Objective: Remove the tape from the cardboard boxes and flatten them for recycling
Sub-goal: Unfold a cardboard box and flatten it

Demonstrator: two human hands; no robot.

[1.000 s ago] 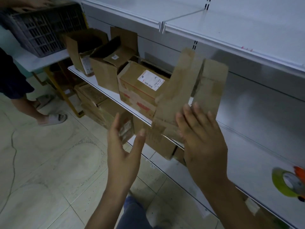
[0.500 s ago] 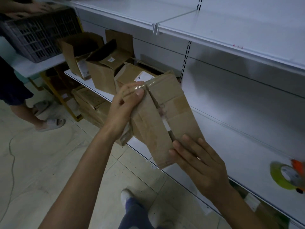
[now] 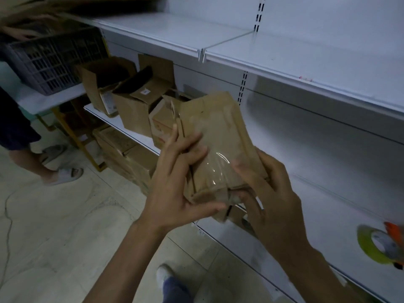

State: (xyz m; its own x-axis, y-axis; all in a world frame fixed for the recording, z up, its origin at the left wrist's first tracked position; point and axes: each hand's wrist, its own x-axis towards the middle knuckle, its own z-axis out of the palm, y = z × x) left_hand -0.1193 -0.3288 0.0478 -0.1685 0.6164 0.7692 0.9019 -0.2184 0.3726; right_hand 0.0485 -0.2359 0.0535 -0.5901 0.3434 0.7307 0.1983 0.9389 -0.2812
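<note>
Grey plastic mesh marks the far left: a crate (image 3: 50,60) sits on a pale tabletop (image 3: 32,101), well away from our left hand (image 3: 175,189). Another person's sandalled foot (image 3: 65,174) stands on the floor below it. Up and to the left of that hand, open cardboard boxes (image 3: 135,106) wait on the shelf (image 3: 338,204).

Between our hands we hold the folded box (image 3: 214,132) tilted in the air, in front of the shelf. The left hand grips its left edge, fingers curled over the face and thumb under the bottom end. A strip of clear tape (image 3: 216,165) shines across the lower face. The right hand (image 3: 271,193) grasps the lower right corner, one fingertip lying by the tape.

We judge that this box is already pressed flat and the tape is now the job. Next we need a nail under the tape's edge, the left hand steadying the card.

Far to the right of the right hand lies a green tape roll (image 3: 371,243), cut off by the frame. The right hand's other fingers are hidden behind the card. In this dim, soft view we cannot tell whether any tape edge has lifted.
</note>
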